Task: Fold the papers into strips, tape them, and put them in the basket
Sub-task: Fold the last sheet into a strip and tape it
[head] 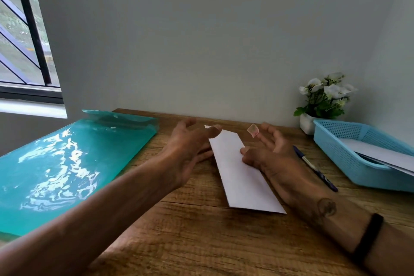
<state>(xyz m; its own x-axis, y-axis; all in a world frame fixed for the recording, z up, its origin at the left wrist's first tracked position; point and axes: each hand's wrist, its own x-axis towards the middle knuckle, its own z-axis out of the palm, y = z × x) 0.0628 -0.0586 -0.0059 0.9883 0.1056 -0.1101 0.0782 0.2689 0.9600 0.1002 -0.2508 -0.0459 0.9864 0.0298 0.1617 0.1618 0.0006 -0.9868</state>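
A folded white paper strip [242, 172] lies flat on the wooden table [201, 242], running from the far middle towards me. My left hand [190, 148] hovers at its far left end with fingers spread, and the thumb touches the strip's far end. My right hand [268, 154] rests by the strip's right edge with its thumb pressing on the paper. A small piece of clear tape [252, 130] sticks up from one of its raised fingertips. The light blue basket [336, 150] stands at the right with white paper [380, 152] lying in it.
A blue pen [313, 166] lies between my right hand and the basket. A potted white-flowered plant [324, 96] stands in the far right corner by the wall. A shiny teal plastic folder [67, 168] covers the table's left side.
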